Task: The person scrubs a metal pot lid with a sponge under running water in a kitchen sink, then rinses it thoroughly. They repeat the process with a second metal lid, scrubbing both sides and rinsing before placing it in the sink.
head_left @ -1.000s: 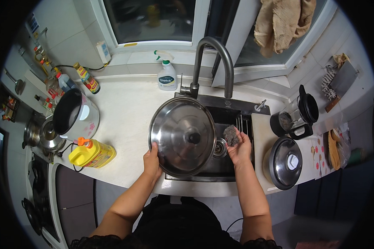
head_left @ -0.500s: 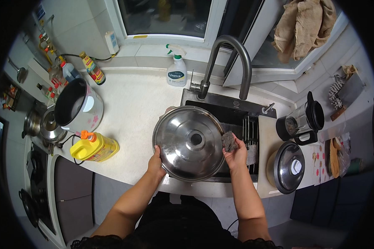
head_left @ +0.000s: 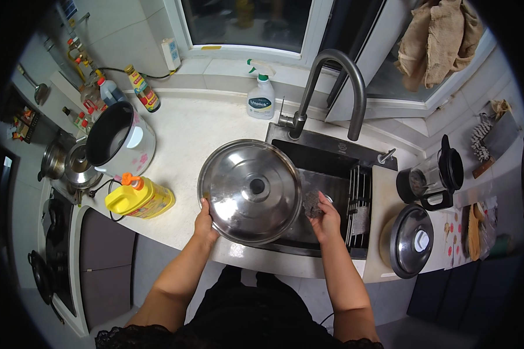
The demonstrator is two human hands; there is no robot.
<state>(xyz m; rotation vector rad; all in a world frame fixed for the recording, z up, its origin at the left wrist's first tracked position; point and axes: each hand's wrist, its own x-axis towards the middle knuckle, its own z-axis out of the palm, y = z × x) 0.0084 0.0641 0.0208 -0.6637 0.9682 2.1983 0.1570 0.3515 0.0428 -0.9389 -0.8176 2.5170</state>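
A large round stainless steel pot lid [head_left: 239, 203] with a black knob lies across the counter edge and the left part of the dark sink [head_left: 332, 174]. My left hand [head_left: 204, 224] grips its lower left rim, thumb on top and the other fingers hidden below. In my right hand [head_left: 327, 220] is a grey-brown scouring pad [head_left: 312, 205], held over the sink just beside the lid's right rim. The pad and the lid look slightly apart. A dark gooseneck faucet [head_left: 360, 99] arches above the sink's back edge.
To the left stand a yellow jug [head_left: 148, 199] with an orange cap and a white flowered pot [head_left: 138, 148]. A spray bottle [head_left: 262, 100] is behind the sink. On the right are a cutting board [head_left: 381, 192], a lidded pot [head_left: 410, 241] and a blender jug [head_left: 425, 180].
The lid has shifted left in view, away from the sink's middle, with my left hand on it. My right hand and the pad have moved slightly left and down; the whole view has shifted.
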